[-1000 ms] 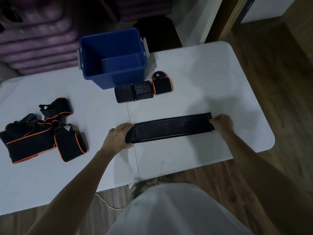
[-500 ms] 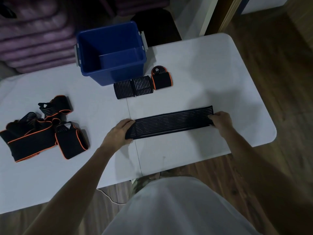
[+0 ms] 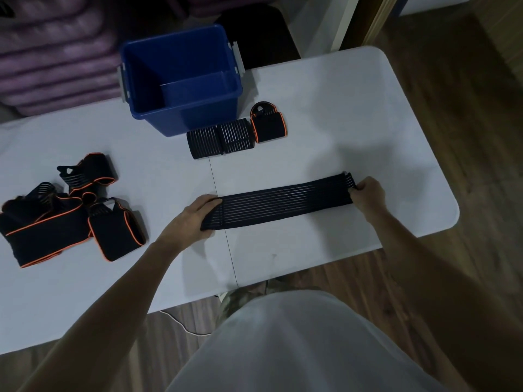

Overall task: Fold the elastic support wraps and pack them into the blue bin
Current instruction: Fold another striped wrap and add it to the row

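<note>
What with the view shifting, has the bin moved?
No. The bin sits as before, just behind the folded wraps beside the seam; the camera moved.

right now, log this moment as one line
step: flattening wrap | left hand: holds left end of ribbed wrap | right hand: pinches right end | blue bin: empty
</note>
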